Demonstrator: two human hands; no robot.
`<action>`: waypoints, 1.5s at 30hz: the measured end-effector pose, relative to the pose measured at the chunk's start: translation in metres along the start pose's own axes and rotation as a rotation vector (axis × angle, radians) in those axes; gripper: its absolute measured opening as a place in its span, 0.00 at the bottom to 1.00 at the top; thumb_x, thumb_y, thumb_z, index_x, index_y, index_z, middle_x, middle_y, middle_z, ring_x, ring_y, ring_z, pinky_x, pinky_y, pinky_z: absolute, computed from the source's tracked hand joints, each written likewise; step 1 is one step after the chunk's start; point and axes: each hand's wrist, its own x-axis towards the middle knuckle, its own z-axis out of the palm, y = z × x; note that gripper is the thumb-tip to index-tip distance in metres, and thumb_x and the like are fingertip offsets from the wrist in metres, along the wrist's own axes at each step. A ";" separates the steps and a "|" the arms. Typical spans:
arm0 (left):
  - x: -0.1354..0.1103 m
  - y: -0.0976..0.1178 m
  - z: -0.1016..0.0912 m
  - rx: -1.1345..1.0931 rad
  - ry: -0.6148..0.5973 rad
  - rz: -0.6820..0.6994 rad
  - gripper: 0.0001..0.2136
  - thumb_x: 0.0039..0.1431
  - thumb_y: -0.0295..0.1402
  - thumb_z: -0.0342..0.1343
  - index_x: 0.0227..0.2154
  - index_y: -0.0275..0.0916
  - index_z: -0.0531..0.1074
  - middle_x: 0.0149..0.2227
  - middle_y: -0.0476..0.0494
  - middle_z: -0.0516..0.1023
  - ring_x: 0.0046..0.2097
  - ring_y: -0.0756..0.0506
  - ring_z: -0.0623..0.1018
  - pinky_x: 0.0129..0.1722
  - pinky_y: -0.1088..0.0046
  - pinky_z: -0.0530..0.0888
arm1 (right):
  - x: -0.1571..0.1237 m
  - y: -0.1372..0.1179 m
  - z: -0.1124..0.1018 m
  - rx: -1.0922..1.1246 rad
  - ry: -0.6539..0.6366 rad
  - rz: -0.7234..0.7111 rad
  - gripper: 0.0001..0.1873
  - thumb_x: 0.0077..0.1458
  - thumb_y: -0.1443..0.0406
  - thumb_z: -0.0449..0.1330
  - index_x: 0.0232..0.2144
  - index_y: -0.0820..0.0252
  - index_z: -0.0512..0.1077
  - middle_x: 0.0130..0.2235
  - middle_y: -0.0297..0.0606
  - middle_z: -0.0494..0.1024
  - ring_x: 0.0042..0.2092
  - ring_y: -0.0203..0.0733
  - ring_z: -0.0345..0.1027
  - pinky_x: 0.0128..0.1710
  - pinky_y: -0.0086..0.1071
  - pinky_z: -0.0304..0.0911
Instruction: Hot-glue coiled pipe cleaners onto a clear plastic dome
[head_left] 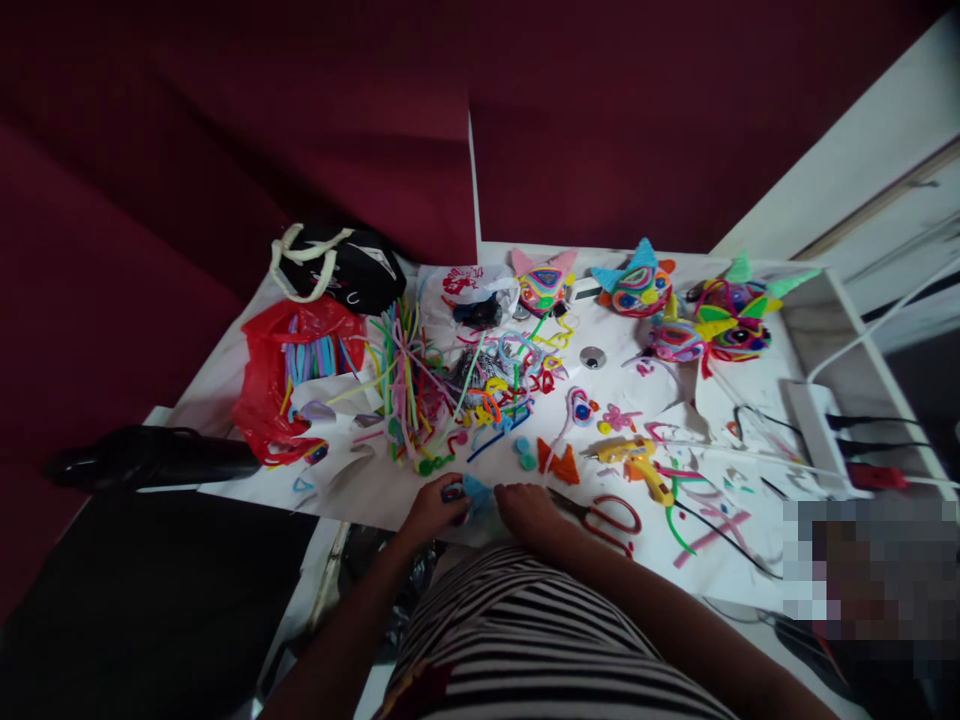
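Fingers of my left hand (433, 508) curl shut around the left end of a small light-blue fuzzy pipe-cleaner triangle (477, 492). My right hand (529, 512) rests its bent fingertips on the other end; I cannot tell whether they pinch it. It lies between my hands at the near edge of the white paper-covered table (360, 500), long axis left to right. Red-handled scissors (611, 520) lie just beside my right hand, with a yellow glue gun (637, 465) beyond.
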 end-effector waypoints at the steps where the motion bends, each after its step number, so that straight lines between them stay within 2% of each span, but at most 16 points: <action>1: -0.001 0.001 0.002 0.014 -0.014 0.004 0.12 0.63 0.36 0.55 0.45 0.34 0.70 0.45 0.42 0.74 0.44 0.45 0.76 0.43 0.62 0.76 | -0.003 0.003 -0.002 0.014 0.000 0.011 0.18 0.60 0.58 0.57 0.50 0.60 0.67 0.49 0.41 0.72 0.46 0.42 0.70 0.44 0.43 0.69; 9: -0.002 0.008 0.013 0.126 -0.074 0.001 0.13 0.63 0.36 0.55 0.47 0.35 0.69 0.45 0.42 0.74 0.41 0.46 0.76 0.40 0.64 0.77 | -0.031 0.039 -0.021 0.168 0.094 0.075 0.16 0.60 0.58 0.57 0.47 0.60 0.69 0.48 0.40 0.73 0.45 0.41 0.70 0.44 0.43 0.68; 17: 0.001 0.014 0.012 0.337 -0.028 0.065 0.13 0.63 0.36 0.54 0.47 0.36 0.69 0.46 0.41 0.74 0.44 0.45 0.76 0.44 0.62 0.75 | -0.034 0.065 -0.036 0.324 0.198 0.123 0.15 0.61 0.58 0.56 0.46 0.60 0.69 0.46 0.39 0.74 0.43 0.40 0.70 0.43 0.41 0.69; 20: -0.004 0.020 0.010 0.454 -0.020 0.107 0.14 0.63 0.36 0.54 0.49 0.37 0.68 0.49 0.40 0.72 0.47 0.44 0.75 0.47 0.59 0.74 | -0.039 0.070 -0.032 0.379 0.219 0.116 0.15 0.61 0.58 0.56 0.45 0.61 0.69 0.45 0.39 0.74 0.42 0.39 0.71 0.41 0.40 0.69; 24: -0.015 0.032 0.010 0.605 -0.070 0.167 0.16 0.63 0.36 0.54 0.52 0.37 0.67 0.51 0.39 0.71 0.51 0.41 0.73 0.51 0.54 0.72 | -0.046 0.078 -0.020 0.440 0.227 0.110 0.14 0.61 0.58 0.56 0.44 0.61 0.70 0.42 0.37 0.75 0.39 0.37 0.71 0.39 0.38 0.69; 29: -0.016 0.044 0.013 0.760 -0.112 0.214 0.16 0.63 0.36 0.54 0.52 0.37 0.67 0.52 0.39 0.71 0.50 0.41 0.73 0.50 0.55 0.73 | -0.054 0.084 -0.007 0.495 0.243 0.136 0.15 0.61 0.57 0.56 0.43 0.62 0.70 0.41 0.37 0.75 0.38 0.37 0.71 0.38 0.37 0.69; 34: 0.003 0.063 0.023 0.868 -0.066 0.259 0.13 0.64 0.35 0.53 0.48 0.36 0.69 0.50 0.40 0.72 0.48 0.43 0.74 0.48 0.58 0.74 | -0.061 0.087 -0.002 0.519 0.268 0.185 0.15 0.61 0.57 0.56 0.42 0.62 0.70 0.40 0.36 0.75 0.37 0.37 0.71 0.38 0.37 0.69; 40: 0.042 0.103 0.056 0.908 -0.013 0.352 0.14 0.65 0.35 0.52 0.50 0.37 0.68 0.52 0.39 0.71 0.49 0.43 0.74 0.48 0.59 0.75 | -0.069 0.088 0.001 0.524 0.269 0.210 0.15 0.61 0.57 0.56 0.42 0.62 0.70 0.40 0.36 0.75 0.37 0.37 0.71 0.38 0.37 0.69; 45: 0.068 0.113 0.076 0.993 -0.022 0.325 0.15 0.63 0.36 0.54 0.51 0.36 0.67 0.51 0.39 0.71 0.48 0.43 0.75 0.45 0.60 0.75 | -0.077 0.087 -0.002 0.518 0.271 0.228 0.14 0.61 0.57 0.55 0.42 0.61 0.70 0.40 0.37 0.75 0.38 0.37 0.71 0.39 0.37 0.69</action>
